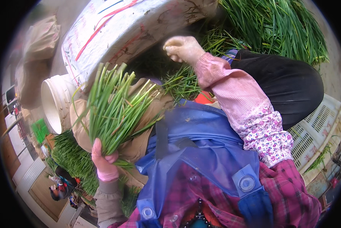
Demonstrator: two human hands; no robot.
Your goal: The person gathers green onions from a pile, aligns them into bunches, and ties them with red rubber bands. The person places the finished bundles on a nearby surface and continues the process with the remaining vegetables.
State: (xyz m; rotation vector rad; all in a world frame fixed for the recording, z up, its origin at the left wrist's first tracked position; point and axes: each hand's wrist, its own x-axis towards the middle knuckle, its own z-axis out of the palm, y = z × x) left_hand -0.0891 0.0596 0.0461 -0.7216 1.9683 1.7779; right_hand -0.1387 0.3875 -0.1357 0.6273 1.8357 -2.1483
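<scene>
My left hand [103, 162] grips a bunch of garlic chives [119, 108] near the lower part of the picture. Their pale cut ends fan out upward and to the right, above my knee in brown trousers. My right hand [184, 49] is raised over loose chive leaves [184, 82], off to the upper right of the bunch. Its fingers are curled in, and I see nothing held in them. A blue waterproof apron [199, 125] covers my lap.
A white woven sack [116, 37] stands ahead, beside a white plastic bucket [55, 107] lying tilted. Chives are heaped [278, 31] at upper right and in another pile [73, 162] at left. A white plastic crate [315, 122] is at right. Another person [62, 186] sits at far left.
</scene>
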